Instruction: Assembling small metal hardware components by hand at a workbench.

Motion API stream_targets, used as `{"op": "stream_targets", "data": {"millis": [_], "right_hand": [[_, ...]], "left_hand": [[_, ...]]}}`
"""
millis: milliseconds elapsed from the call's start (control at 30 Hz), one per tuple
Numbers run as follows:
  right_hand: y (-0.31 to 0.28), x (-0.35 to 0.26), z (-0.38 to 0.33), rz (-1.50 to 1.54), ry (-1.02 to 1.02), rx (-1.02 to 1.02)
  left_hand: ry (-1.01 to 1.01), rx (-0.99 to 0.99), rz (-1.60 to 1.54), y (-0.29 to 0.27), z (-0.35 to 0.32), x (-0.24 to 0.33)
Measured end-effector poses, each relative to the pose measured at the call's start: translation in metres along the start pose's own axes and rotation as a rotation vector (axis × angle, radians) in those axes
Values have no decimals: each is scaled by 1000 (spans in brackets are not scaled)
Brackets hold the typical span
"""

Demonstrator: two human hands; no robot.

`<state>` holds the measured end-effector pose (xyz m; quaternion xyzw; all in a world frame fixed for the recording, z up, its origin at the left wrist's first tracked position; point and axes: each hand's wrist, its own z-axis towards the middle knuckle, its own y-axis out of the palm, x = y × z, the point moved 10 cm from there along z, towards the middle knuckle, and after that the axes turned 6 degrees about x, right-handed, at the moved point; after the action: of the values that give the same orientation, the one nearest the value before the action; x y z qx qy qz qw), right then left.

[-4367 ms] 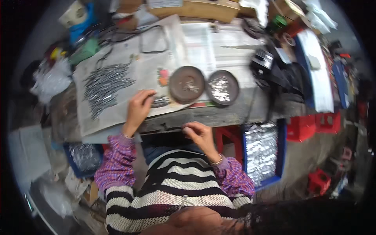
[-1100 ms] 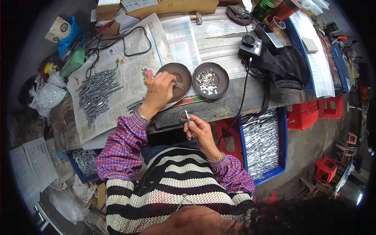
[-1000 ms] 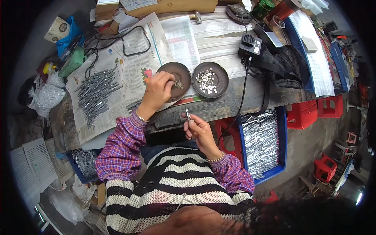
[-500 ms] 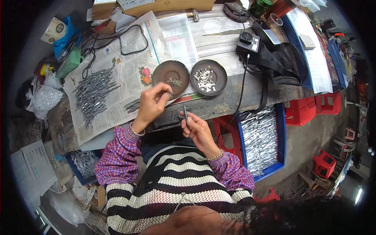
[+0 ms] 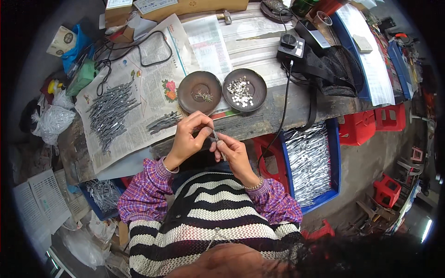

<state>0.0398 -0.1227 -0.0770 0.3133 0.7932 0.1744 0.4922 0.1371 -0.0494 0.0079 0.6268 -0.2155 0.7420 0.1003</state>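
Note:
Between the thumb and fingers of my right hand (image 5: 235, 158) is a slim grey metal piece (image 5: 216, 135), tilted, its upper end sticking out. My left hand (image 5: 187, 140) is closed in a pinch close to that end; whatever its fingertips hold is too small to make out. Just beyond the hands stand two round brown dishes. The left dish (image 5: 189, 81) has a small heap of thin pin-like bits (image 5: 203, 96); the right dish (image 5: 260, 88) carries small shiny round pieces (image 5: 241, 92). A few dark slim metal pieces (image 5: 163, 122) lie on newspaper next to my left hand.
A big pile of slim grey metal pieces (image 5: 111, 113) covers part of the newspaper (image 5: 153, 78). Blue bins hold shiny metal strips (image 5: 307, 167) at right and more pieces (image 5: 103, 193) at lower left. A cable (image 5: 286, 99) hangs over the table edge near red stools (image 5: 359, 127).
My left hand has come down from the left dish toward my right hand, and its fingertips are now at the metal piece. My right hand stays about where it was.

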Motion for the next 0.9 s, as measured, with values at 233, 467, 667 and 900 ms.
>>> {"op": "stream_targets", "data": {"millis": [233,467,667,900], "right_hand": [[0,-1,-1,5,-10,-13],[1,-6,-1,-88,-50,-13],[-1,-9,0,-95,-74,16],[-3,-7,0,-150,-98,28]], "left_hand": [[153,21,200,1,1,18],[148,63,281,1,-4,24],[-146,111,52,-14,-12,-21],[-150,97,-38,-9,-13,-18]]}}
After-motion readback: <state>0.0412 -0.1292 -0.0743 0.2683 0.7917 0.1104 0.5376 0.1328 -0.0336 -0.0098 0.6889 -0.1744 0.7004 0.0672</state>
